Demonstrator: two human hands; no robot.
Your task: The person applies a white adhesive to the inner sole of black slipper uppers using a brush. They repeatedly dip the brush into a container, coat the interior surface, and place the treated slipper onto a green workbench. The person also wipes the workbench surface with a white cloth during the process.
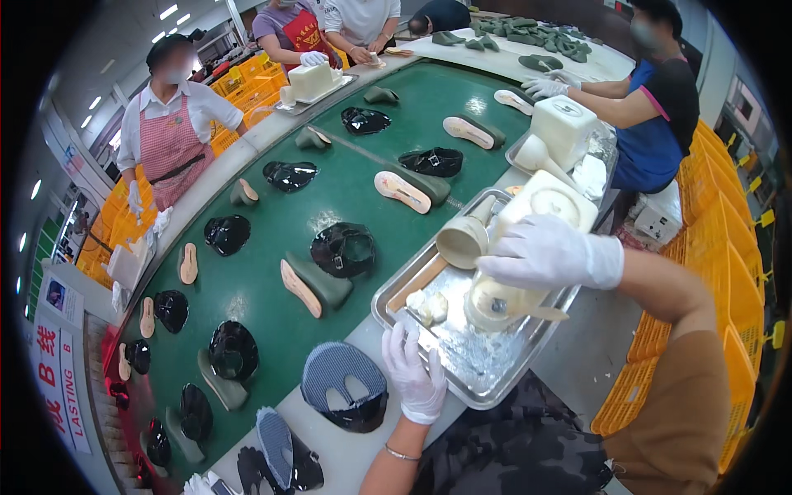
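My left hand (415,375), in a white glove, lies over the near left rim of a metal tray (483,398). Its fingers are stretched out and it holds nothing that I can see. Above the tray, my white-gloved right hand (549,254) is closed, its fingers curled down over a pale container (495,305); what they grip is hidden. A light wooden-looking handle (544,313) juts out beside that container. Also on the tray are a beige cup (462,242), a crumpled white lump (427,305) and a white plastic jug (551,200).
A green conveyor belt (272,235) carries black shiny shoe uppers (342,249) and green shoe lasts with pale insoles (403,191). Grey-blue lined uppers (342,375) lie on the near ledge. Several people stand across and to the right. Yellow crates (726,272) line the right side.
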